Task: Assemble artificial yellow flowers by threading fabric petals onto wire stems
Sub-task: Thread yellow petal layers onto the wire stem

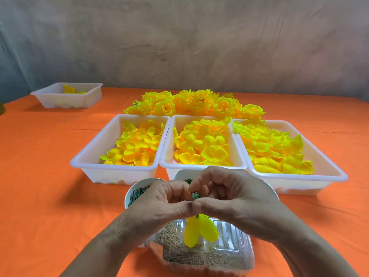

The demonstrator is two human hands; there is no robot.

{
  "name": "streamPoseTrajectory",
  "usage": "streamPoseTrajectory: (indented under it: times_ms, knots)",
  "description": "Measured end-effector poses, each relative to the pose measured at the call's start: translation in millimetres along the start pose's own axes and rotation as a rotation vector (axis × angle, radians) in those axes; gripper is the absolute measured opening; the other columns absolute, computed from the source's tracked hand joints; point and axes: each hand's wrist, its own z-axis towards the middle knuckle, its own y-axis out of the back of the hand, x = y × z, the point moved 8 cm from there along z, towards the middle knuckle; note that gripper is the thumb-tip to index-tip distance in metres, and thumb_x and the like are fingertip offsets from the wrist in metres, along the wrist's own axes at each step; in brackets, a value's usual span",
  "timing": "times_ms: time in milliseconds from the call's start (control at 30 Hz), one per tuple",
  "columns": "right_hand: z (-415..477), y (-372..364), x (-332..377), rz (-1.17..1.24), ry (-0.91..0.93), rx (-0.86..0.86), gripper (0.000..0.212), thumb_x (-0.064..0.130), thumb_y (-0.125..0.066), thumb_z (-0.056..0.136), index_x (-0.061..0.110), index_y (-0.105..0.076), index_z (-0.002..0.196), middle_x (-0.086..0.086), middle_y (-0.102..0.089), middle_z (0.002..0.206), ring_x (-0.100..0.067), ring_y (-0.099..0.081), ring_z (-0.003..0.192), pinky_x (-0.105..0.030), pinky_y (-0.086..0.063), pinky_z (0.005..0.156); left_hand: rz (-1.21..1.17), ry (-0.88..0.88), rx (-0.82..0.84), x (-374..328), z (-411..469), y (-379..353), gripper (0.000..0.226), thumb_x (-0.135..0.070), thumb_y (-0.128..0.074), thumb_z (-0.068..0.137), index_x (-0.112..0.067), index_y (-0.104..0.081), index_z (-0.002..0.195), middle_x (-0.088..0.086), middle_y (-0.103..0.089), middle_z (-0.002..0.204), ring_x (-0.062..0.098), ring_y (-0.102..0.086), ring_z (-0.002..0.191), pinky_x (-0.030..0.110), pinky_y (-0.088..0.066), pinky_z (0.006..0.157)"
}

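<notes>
Yellow petals [200, 229] hang below fingers [196, 205] pinched shut on them.

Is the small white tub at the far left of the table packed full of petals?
No, the far-left tub holds only a few yellow petals, with its inner walls mostly bare.

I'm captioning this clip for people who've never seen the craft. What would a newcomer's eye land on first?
First the three white trays of yellow petals side by side mid-table on the orange cloth, with a heap of finished flowers behind them. Then, up close, the left hand and right hand pinching a green piece, yellow petals hanging below.
</notes>
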Motion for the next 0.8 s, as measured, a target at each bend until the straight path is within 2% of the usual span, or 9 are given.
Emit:
streamPoseTrajectory:
  times_ms: [100,233,300,333,433,533,633,733,800]
  knots:
    - [0,0,-5,-0.047,-0.023,-0.003,0.021,0.002,-0.076,0.078,0.020,-0.070,0.087,0.011,-0.053,0.059,-0.006,-0.045,0.055,-0.015,-0.040,0.053,0.021,0.013,0.012,3,1,1,0.037,-0.025,-0.078,0.080,0.003,-0.069,0.102,0.015,-0.069,0.096,0.023,-0.063,0.095,0.035,-0.049,0.084]
    - [1,0,-15,-0.030,-0.077,0.001,0.020,0.000,-0.075,0.078,0.017,-0.070,0.087,0.014,-0.055,0.056,-0.003,-0.046,0.053,-0.012,-0.039,0.051,0.046,0.021,0.010,4,1,2,0.034,-0.022,-0.078,0.077,0.003,-0.070,0.099,0.009,-0.068,0.090,0.020,-0.064,0.090,0.033,-0.051,0.082]
    - [2,0,-17,-0.035,-0.080,0.002,0.018,0.006,-0.077,0.076,0.017,-0.070,0.089,0.015,-0.055,0.055,-0.002,-0.045,0.053,-0.012,-0.038,0.051,0.035,0.023,0.024,1,-2,2,0.030,-0.021,-0.077,0.072,-0.002,-0.069,0.094,0.002,-0.064,0.081,0.014,-0.060,0.080,0.027,-0.048,0.074]
    - [2,0,-19,-0.041,-0.084,0.003,0.019,0.012,-0.076,0.074,0.019,-0.070,0.090,0.015,-0.055,0.056,-0.002,-0.046,0.053,-0.013,-0.038,0.051,0.011,0.022,0.033,-1,-3,1,0.031,-0.020,-0.075,0.068,-0.004,-0.067,0.093,0.004,-0.062,0.082,0.016,-0.058,0.079,0.029,-0.045,0.073]
    - [2,-1,-28,-0.087,-0.121,0.025,0.023,0.024,-0.073,0.069,0.027,-0.071,0.092,0.014,-0.054,0.058,-0.005,-0.045,0.055,-0.017,-0.038,0.053,-0.124,-0.004,0.018,-10,-6,4,0.043,-0.017,-0.072,0.060,-0.005,-0.060,0.100,0.014,-0.059,0.092,0.027,-0.053,0.087,0.038,-0.043,0.075]
    - [2,-3,-37,-0.125,-0.151,0.058,0.022,0.028,-0.071,0.069,0.030,-0.071,0.091,0.014,-0.051,0.061,-0.005,-0.043,0.057,-0.020,-0.037,0.054,-0.174,-0.065,-0.028,-18,-8,7,0.041,-0.016,-0.072,0.056,-0.005,-0.062,0.094,0.010,-0.061,0.098,0.025,-0.057,0.092,0.033,-0.049,0.076]
    - [1,-4,-42,-0.165,-0.164,0.082,0.018,0.032,-0.072,0.068,0.035,-0.071,0.086,0.013,-0.051,0.062,-0.004,-0.043,0.057,-0.021,-0.036,0.054,-0.119,-0.080,-0.014,-17,-9,3,0.023,-0.020,-0.074,0.058,-0.016,-0.071,0.080,0.000,-0.064,0.104,0.016,-0.063,0.095,0.027,-0.051,0.079]
    - [0,-3,-45,-0.174,-0.183,0.102,0.014,0.036,-0.072,0.067,0.035,-0.069,0.080,0.013,-0.050,0.062,-0.007,-0.044,0.059,-0.028,-0.036,0.058,-0.001,-0.078,-0.028,-11,-7,4,0.021,-0.027,-0.077,0.060,-0.020,-0.075,0.079,-0.005,-0.065,0.111,0.013,-0.061,0.110,0.031,-0.048,0.090]
    - [-1,-3,-47,-0.188,-0.193,0.108,0.021,0.039,-0.072,0.064,0.029,-0.068,0.082,0.010,-0.051,0.064,-0.009,-0.045,0.062,-0.033,-0.036,0.060,0.073,-0.096,-0.047,-8,-5,5,0.021,-0.031,-0.078,0.061,-0.022,-0.076,0.080,-0.007,-0.065,0.111,0.010,-0.058,0.120,0.035,-0.046,0.096]
